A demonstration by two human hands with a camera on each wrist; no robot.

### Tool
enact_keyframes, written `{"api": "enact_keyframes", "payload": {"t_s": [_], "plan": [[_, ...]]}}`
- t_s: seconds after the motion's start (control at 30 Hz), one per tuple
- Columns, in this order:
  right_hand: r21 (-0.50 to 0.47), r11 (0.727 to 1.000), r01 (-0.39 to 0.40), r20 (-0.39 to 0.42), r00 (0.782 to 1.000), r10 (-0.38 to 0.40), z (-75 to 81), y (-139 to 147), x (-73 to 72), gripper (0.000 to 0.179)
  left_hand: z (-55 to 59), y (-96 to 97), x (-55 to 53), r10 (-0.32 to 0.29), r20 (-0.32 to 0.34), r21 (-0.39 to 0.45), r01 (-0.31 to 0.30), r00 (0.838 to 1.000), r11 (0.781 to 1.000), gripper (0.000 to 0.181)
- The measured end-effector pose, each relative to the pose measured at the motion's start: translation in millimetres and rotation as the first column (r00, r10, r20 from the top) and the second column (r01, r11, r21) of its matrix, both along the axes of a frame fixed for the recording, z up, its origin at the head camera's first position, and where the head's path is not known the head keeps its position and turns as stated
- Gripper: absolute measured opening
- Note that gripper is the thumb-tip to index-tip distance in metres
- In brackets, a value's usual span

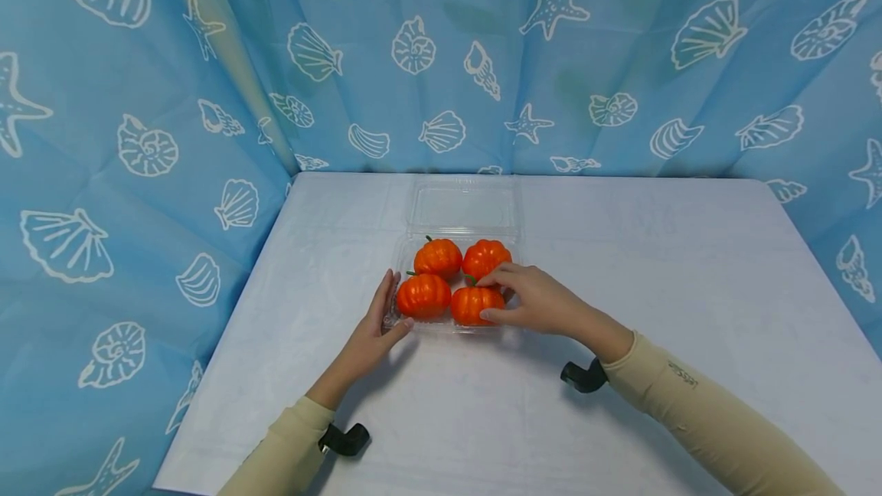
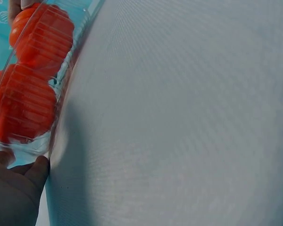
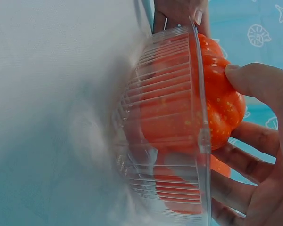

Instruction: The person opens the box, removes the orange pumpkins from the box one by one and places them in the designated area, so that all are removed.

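Observation:
An open clear plastic clamshell container (image 1: 432,325) holds several small orange pumpkins with green stems, two at the back and two in front. My right hand (image 1: 540,301) grips the front right pumpkin (image 1: 470,306), thumb on its near side and fingers at its top and far side. In the right wrist view that pumpkin (image 3: 221,101) sits partly above the container rim. My left hand (image 1: 372,339) holds the container's left front corner, fingers along the outer side and thumb at the rim. Beside that thumb lies the front left pumpkin (image 1: 423,297).
The container's clear lid (image 1: 465,205) lies folded back on the white tabletop (image 1: 654,266). A blue curtain with shell prints (image 1: 441,60) hangs behind the table and along its left side. Black wrist mounts (image 1: 584,376) jut from both sleeves.

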State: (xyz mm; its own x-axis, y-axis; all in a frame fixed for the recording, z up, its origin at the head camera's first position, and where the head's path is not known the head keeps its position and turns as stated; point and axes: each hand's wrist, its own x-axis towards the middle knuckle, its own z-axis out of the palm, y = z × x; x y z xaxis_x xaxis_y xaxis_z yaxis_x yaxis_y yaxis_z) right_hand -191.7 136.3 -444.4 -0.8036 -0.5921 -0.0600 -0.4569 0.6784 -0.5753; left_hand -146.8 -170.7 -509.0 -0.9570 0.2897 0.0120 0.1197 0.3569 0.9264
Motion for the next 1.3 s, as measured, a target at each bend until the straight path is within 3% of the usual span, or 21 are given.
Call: {"api": "enact_keyframes", "payload": {"t_s": [0.27,0.47,0.73,1.3], "plan": [[-0.086,0.996,0.024,0.028,0.999,-0.022,7.0,3.7,4.0,0.048,1.9,0.6,-0.4,0.007,0.007,-0.023,-0.007,1.0,1.0,0.089],[-0.153,0.988,-0.006,0.028,1.0,0.011,7.8,5.1,5.4,0.048,3.9,0.3,0.6,0.005,0.013,-0.014,-0.005,1.0,1.0,0.09],[-0.261,0.965,-0.03,0.089,0.994,0.055,7.6,5.5,6.1,0.049,0.3,0.4,0.4,0.001,0.006,0.009,-0.001,1.0,1.0,0.089],[-0.248,0.969,-0.003,0.104,0.994,0.03,1.5,4.8,4.1,0.046,-0.9,0.7,-0.1,-0.003,0.005,-0.002,0.003,1.0,1.0,0.09]]}}
